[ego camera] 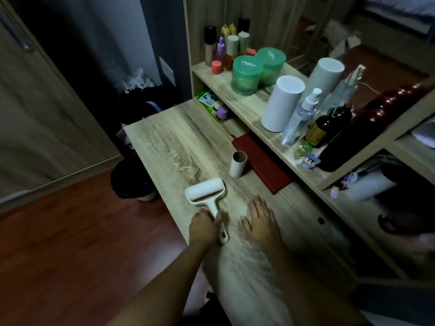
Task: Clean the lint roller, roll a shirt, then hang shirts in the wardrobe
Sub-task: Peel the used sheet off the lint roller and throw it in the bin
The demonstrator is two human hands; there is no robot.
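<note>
White plastic lint roller [205, 190], lying on pale wood-grain worktop [169, 147]: left hand [204, 226] fingers curled round handle; right hand [261, 220] fingers flat.

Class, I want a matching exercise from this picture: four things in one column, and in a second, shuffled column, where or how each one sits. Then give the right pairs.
Column A
1. lint roller
2. cardboard tube
3. green jar
4. right hand

Column B
a. flat on the desk, fingers straight
b. lying on the desk, handle gripped by the left hand
c. on the shelf above the desk
d. standing upright on the desk beside the red mat

Pairs: 1-b, 2-d, 3-c, 4-a
</note>
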